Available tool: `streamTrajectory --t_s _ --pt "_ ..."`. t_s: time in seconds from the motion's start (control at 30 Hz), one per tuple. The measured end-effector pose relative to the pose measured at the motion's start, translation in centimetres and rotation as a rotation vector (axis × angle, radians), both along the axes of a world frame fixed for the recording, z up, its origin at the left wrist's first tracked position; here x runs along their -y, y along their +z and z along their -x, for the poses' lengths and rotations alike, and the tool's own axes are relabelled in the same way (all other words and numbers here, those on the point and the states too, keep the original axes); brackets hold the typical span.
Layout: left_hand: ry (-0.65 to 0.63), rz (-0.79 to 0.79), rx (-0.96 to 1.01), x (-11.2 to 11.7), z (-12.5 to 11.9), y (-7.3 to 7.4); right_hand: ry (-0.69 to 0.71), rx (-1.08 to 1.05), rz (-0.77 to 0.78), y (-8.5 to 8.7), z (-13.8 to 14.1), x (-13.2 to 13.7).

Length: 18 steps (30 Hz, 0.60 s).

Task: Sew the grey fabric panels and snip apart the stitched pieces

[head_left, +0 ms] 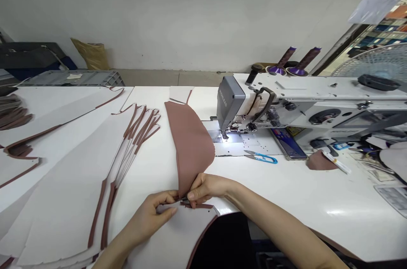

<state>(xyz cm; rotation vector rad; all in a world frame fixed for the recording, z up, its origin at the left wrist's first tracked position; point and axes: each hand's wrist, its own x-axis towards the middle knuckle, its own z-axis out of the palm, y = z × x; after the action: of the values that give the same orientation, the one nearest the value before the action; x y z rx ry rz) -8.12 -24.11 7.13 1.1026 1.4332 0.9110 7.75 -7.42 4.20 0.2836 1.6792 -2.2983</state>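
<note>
A reddish-brown leather-like panel (192,137) lies flat on the table, its narrow lower end reaching my hands. Below it, a pale-backed panel (173,235) with brown folded edges hangs over the table's front edge toward my lap. My left hand (152,214) pinches the pale panel's upper edge, thumb on top. Close beside it, my right hand (205,188) is closed at the spot where the two panels meet. Something small and dark shows between the fingertips there, too hidden to name.
A sewing machine (273,103) with its lamp lit stands at right. Blue thread snips (261,157) and a phone (289,144) lie before it. Several pale panels (73,188) with brown edges are stacked at left. Two thread cones (305,62) stand behind the machine.
</note>
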Motion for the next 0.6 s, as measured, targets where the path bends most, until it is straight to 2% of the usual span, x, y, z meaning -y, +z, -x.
streamTrajectory --t_s 0.1,0.2,0.27,0.37,0.4,0.43,0.53,0.6 --pt "0.008 0.007 -0.014 0.1 0.2 -0.1 -0.026 0.001 -0.031 0.3 -0.4 0.2" --pt "0.034 0.012 -0.005 0.4 0.5 -0.3 -0.078 -0.039 -0.201 2.2 -0.9 -0.2" --pt "0.051 0.026 0.006 0.3 0.3 -0.5 -0.207 -0.043 -0.491 3.9 -0.5 -0.7" --pt "0.063 0.043 -0.008 -0.4 -0.7 -1.1 -0.493 0.142 -1.204 5.0 2.0 -1.4" --pt "0.056 0.045 -0.022 -0.6 -1.1 -1.3 -0.543 0.233 -1.432 4.7 3.2 -1.6" --pt "0.047 0.043 -0.044 -0.6 -1.4 -1.4 -0.532 0.313 -1.587 4.2 4.5 -1.6" --pt "0.081 0.029 -0.156 1.0 -1.0 -1.2 -0.431 0.391 -1.754 1.9 7.7 -1.7" --pt "0.208 0.028 -0.257 3.6 0.8 -0.3 -0.397 0.403 -1.787 0.6 8.8 -1.8"
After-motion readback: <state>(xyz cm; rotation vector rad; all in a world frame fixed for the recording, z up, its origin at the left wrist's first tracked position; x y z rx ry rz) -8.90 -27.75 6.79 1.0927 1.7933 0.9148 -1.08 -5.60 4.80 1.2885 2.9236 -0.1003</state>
